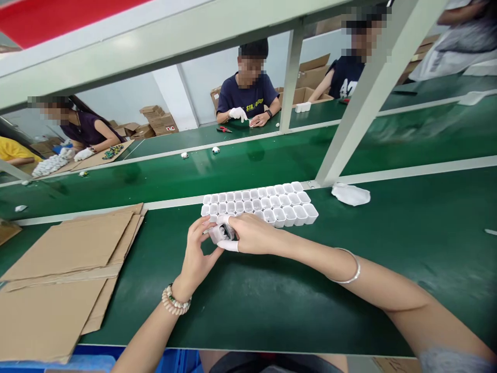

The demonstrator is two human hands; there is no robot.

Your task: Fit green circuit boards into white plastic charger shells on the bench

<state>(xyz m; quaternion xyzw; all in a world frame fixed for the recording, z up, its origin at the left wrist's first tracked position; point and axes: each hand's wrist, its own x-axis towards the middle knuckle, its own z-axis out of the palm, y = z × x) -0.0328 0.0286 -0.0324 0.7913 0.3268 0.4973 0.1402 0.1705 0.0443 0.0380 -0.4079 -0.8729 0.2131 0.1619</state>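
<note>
Both my hands meet over the green table, just in front of a block of several small white plastic cups (pixel 259 203) set in rows. My left hand (pixel 197 254), with a bead bracelet at the wrist, curls its fingers round a small white cup (pixel 216 234). My right hand (pixel 248 233), with white finger cots on thumb and forefinger and a silver bangle on the wrist, pinches the same cup from the right. Something dark shows inside the cup; I cannot make out what it is.
Flattened cardboard sheets (pixel 66 269) lie at my left. A crumpled white piece (pixel 351 194) lies right of the cups, by a slanted metal post (pixel 361 98). Beyond a green conveyor belt (pixel 248 166), other people work across the line, with cartons behind them.
</note>
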